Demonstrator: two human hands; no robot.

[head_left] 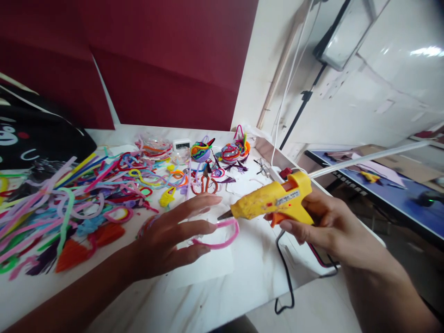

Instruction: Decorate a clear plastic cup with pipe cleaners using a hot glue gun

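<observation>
A yellow hot glue gun with an orange trigger is in my right hand, its fingers wrapped round the handle. Its dark nozzle points left, close to my left fingertips. A clear glue stick sticks out of the back. My left hand steadies a bent pink pipe cleaner between middle finger and thumb, over white paper. The index finger is raised apart from it. Part of the pipe cleaner is hidden behind my fingers.
Many coloured pipe cleaners are heaped at the left. Orange-handled pliers and striped round pieces lie further back. The gun's black cord hangs over the table's edge. A power strip stands by the wall.
</observation>
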